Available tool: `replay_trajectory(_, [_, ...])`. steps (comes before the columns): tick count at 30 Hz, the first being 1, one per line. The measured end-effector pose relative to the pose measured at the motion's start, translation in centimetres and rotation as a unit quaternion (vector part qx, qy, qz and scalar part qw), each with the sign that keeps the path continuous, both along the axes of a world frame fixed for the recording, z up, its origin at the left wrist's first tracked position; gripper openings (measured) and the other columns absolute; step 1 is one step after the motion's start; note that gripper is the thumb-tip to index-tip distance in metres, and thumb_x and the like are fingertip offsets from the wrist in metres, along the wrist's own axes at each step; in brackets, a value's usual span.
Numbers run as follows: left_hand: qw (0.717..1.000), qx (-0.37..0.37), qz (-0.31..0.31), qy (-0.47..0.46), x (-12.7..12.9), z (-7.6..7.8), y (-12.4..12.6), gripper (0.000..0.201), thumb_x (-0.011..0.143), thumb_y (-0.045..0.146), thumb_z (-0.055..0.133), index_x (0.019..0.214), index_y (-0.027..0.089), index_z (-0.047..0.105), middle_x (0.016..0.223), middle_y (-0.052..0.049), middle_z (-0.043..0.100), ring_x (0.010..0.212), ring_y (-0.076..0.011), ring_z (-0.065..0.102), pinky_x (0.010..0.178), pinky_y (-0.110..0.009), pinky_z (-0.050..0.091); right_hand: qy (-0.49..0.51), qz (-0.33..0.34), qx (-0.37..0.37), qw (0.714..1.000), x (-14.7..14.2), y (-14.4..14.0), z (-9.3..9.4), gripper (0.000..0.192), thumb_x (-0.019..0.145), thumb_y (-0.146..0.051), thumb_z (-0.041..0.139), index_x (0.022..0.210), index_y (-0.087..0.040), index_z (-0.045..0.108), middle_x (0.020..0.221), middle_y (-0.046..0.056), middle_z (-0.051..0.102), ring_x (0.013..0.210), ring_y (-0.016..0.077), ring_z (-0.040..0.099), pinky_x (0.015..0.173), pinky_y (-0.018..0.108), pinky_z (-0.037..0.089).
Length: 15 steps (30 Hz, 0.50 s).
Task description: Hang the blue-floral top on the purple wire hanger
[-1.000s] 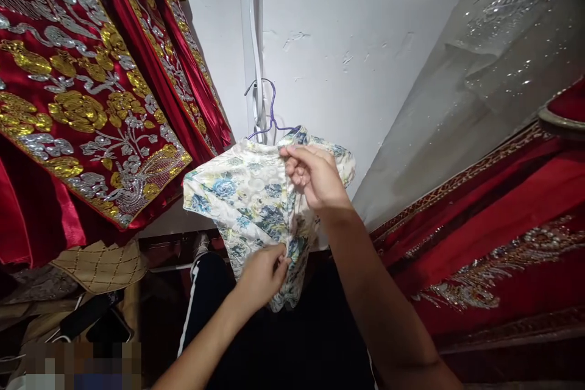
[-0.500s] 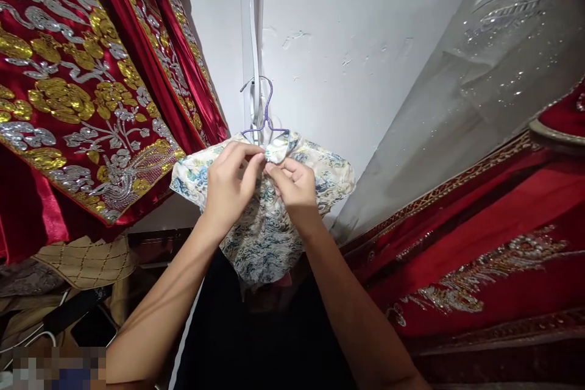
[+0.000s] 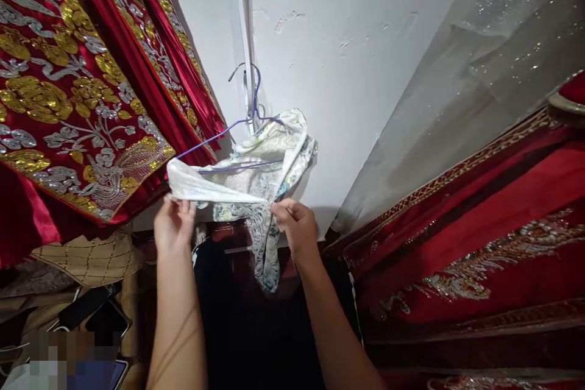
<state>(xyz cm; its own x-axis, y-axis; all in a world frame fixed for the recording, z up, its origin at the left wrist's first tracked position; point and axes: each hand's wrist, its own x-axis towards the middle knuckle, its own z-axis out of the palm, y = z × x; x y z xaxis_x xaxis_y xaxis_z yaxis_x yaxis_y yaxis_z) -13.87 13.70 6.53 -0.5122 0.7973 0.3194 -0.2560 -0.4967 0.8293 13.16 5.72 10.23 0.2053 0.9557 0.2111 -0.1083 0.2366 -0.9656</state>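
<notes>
A pale floral shirt [image 3: 292,180] with blue and yellow print hangs partly off a thin purple hanger [image 3: 214,139]. The hanger's left shoulder is bare, and its hook rests at a white upright pole [image 3: 247,24]. My left hand [image 3: 175,219] is closed on the shirt's edge below the left end of the hanger, drawing the cloth out to that side. Fingers of my right hand [image 3: 295,222] pinch the front of the collar opening near the middle. The opening is stretched wide, and the lower part of the shirt dangles in folds beneath.
Red garments with gold and silver sequins [image 3: 82,91] hang at the left. On the right are a sheer sparkly cloth [image 3: 425,116] and a red embroidered garment [image 3: 457,244]. A phone [image 3: 107,320] and cables lie at lower left, beside a beige quilted item [image 3: 91,259]. Behind stands a white wall [image 3: 338,91].
My left hand has moved from the collar out to the left, pulling the shirt off that hanger shoulder. My right hand has dropped slightly, and the collar has spread open.
</notes>
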Motion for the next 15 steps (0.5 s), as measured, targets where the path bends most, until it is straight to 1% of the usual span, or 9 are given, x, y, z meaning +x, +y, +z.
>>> replay_trajectory(1, [0.997, -0.048, -0.007, -0.055, 1.5, -1.6, -1.0, 0.027, 0.099, 0.022, 0.046, 0.073, 0.017, 0.049, 0.061, 0.003, 0.052, 0.062, -0.0088, 0.058, 0.076, -0.027, 0.055, 0.031, 0.002, -0.007, 0.999, -0.2, -0.7, -0.4, 0.027, 0.080, -0.038, 0.067, 0.062, -0.020, 0.058, 0.049, -0.007, 0.032, 0.049, 0.0099, 0.029, 0.049, 0.027, 0.023])
replay_trajectory(2, [0.994, -0.076, -0.012, -0.084, 3.1, -3.0, -2.1, 0.023, 0.097, 0.020, 0.049, 0.074, 0.016, 0.051, 0.061, 0.002, 0.053, 0.061, -0.0091, 0.059, 0.075, -0.028, 0.055, 0.057, 0.007, -0.018, 0.998, -0.2, -1.3, -0.9, 0.027, 0.081, -0.039, 0.067, 0.063, -0.020, 0.057, 0.049, -0.007, 0.032, 0.049, 0.0099, 0.029, 0.049, 0.027, 0.024])
replay_trajectory(4, [0.985, -0.120, -0.019, -0.123, 6.2, -5.2, -4.1, 0.014, 0.091, 0.018, 0.057, 0.078, 0.014, 0.057, 0.066, 0.001, 0.059, 0.064, -0.0100, 0.061, 0.074, -0.027, 0.054, 0.081, 0.013, -0.045, 0.996, 0.0, -2.7, -2.2, 0.029, 0.083, -0.039, 0.067, 0.063, -0.021, 0.055, 0.049, -0.007, 0.033, 0.049, 0.0099, 0.028, 0.050, 0.027, 0.026])
replay_trajectory(6, [0.978, -0.145, 0.004, -0.151, 8.4, -6.2, -5.6, 0.008, 0.087, 0.021, 0.065, 0.086, 0.013, 0.063, 0.076, -0.001, 0.065, 0.071, -0.0110, 0.064, 0.075, -0.025, 0.052, 0.075, 0.013, -0.069, 0.995, 0.4, -3.7, -3.6, 0.033, 0.083, -0.040, 0.068, 0.061, -0.021, 0.052, 0.049, -0.007, 0.036, 0.050, 0.0101, 0.030, 0.051, 0.027, 0.028])
replay_trajectory(7, [0.976, -0.148, 0.016, -0.160, 9.2, -6.2, -6.2, 0.012, 0.086, 0.025, 0.068, 0.090, 0.014, 0.064, 0.081, -0.002, 0.067, 0.076, -0.0115, 0.064, 0.076, -0.024, 0.051, 0.067, 0.017, -0.080, 0.994, 0.7, -4.1, -4.3, 0.035, 0.082, -0.040, 0.068, 0.060, -0.021, 0.050, 0.050, -0.006, 0.036, 0.050, 0.0101, 0.030, 0.052, 0.027, 0.029])
replay_trajectory(9, [0.976, -0.131, 0.013, -0.171, 10.4, -5.2, -7.1, 0.024, 0.082, 0.034, 0.074, 0.095, 0.016, 0.065, 0.089, -0.001, 0.069, 0.082, -0.0124, 0.065, 0.078, -0.023, 0.050, 0.046, 0.035, -0.101, 0.993, 1.3, -4.3, -5.4, 0.037, 0.081, -0.042, 0.069, 0.058, -0.021, 0.049, 0.049, -0.006, 0.035, 0.049, 0.0099, 0.029, 0.051, 0.027, 0.029])
replay_trajectory(11, [0.979, -0.095, -0.047, -0.172, 11.4, -3.5, -8.1, 0.031, 0.081, 0.042, 0.076, 0.098, 0.019, 0.064, 0.092, -0.002, 0.069, 0.084, -0.0133, 0.065, 0.079, -0.024, 0.051, 0.015, 0.048, -0.107, 0.993, 1.5, -4.1, -6.1, 0.039, 0.082, -0.045, 0.067, 0.057, -0.020, 0.051, 0.049, -0.006, 0.034, 0.049, 0.0102, 0.028, 0.051, 0.027, 0.031])
replay_trajectory(13, [0.977, -0.070, -0.123, -0.161, 12.6, -1.4, -9.4, 0.031, 0.081, 0.043, 0.076, 0.096, 0.020, 0.063, 0.093, -0.003, 0.069, 0.085, -0.0146, 0.066, 0.079, -0.024, 0.052, -0.023, 0.035, -0.092, 0.995, 1.2, -3.7, -6.2, 0.038, 0.085, -0.050, 0.063, 0.062, -0.019, 0.059, 0.054, -0.003, 0.042, 0.053, 0.0124, 0.037, 0.056, 0.028, 0.038])
replay_trajectory(15, [0.973, -0.070, -0.186, -0.121, 14.0, 0.3, -11.1, 0.027, 0.084, 0.043, 0.074, 0.091, 0.020, 0.062, 0.098, -0.006, 0.071, 0.089, -0.0177, 0.068, 0.081, -0.027, 0.053, -0.063, 0.015, -0.061, 0.996, 0.6, -3.4, -6.0, 0.046, 0.091, -0.058, 0.052, 0.072, -0.019, 0.067, 0.066, 0.002, 0.057, 0.065, 0.0172, 0.053, 0.065, 0.030, 0.046])
